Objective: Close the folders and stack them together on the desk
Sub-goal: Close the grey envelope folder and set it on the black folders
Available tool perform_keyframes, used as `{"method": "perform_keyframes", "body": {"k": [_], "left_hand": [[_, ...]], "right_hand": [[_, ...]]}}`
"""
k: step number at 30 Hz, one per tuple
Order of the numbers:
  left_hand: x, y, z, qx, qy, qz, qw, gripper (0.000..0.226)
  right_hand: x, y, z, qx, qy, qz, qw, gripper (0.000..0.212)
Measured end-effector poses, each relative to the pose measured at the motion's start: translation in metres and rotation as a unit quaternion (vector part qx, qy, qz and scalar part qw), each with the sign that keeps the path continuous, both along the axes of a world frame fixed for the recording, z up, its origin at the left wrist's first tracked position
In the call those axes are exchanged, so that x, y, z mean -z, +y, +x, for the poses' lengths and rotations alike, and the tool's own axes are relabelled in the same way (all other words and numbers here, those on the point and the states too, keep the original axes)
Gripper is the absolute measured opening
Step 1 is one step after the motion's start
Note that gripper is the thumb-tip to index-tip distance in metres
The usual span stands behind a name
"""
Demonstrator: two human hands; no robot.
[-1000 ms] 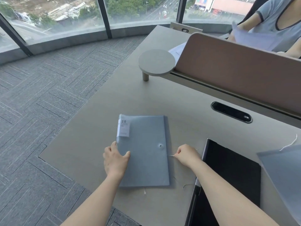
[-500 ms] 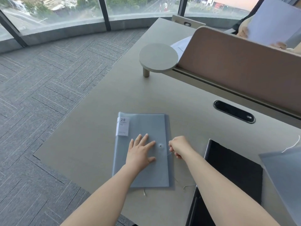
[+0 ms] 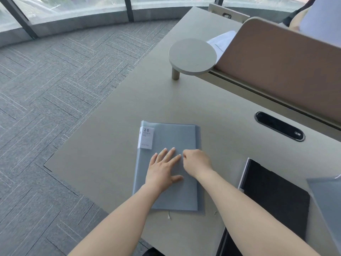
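Beige desk (image 3: 114,154) carries the blue folder (image 3: 171,137), lying closed under both hands: left hand (image 3: 162,170) flat to pin it, right hand's (image 3: 197,161) grip narrow beside it, apparently pinching the closure string.

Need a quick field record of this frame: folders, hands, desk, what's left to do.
blue folder: closed, flat on the desk, white "20 pockets" label at its top left corner
left hand: fingers spread, pressing flat on the blue folder's cover
right hand: fingers curled at the folder's right edge, where the clasp sits; whether it pinches the string cannot be told
black folder: lying to the right, apart from the blue one
second blue folder: at the right edge, partly out of frame
desk: beige
stacked: not yet
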State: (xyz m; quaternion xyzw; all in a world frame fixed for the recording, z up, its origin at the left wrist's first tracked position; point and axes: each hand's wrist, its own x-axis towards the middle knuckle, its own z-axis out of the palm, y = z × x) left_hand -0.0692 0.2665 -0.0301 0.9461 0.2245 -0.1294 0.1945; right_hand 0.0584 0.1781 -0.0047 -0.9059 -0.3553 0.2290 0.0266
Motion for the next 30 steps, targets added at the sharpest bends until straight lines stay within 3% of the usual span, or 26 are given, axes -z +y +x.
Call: {"method": "perform_keyframes", "body": {"k": [4, 7, 11, 17, 30], "left_hand": [[0.001, 0.000, 0.000, -0.004, -0.011, 0.000, 1.000, 0.076], [0.003, 0.000, 0.000, -0.003, -0.018, 0.004, 1.000, 0.074], [0.003, 0.001, 0.000, 0.002, -0.006, 0.013, 1.000, 0.077], [0.002, -0.001, 0.000, 0.004, 0.001, 0.008, 1.000, 0.077], [0.002, 0.000, 0.000, 0.011, 0.008, 0.013, 1.000, 0.078]], "right_hand": [[-0.002, -0.001, -0.012, -0.082, -0.022, -0.023, 0.996, 0.032], [-0.002, -0.011, -0.017, -0.090, -0.008, -0.015, 0.996, 0.033], [-0.001, -0.034, -0.014, -0.013, 0.037, 0.011, 0.999, 0.015], [0.003, -0.055, 0.009, 0.157, 0.116, 0.006, 0.981, 0.015], [0.009, -0.012, 0.038, 0.140, 0.076, 0.016, 0.987, 0.014]]}}
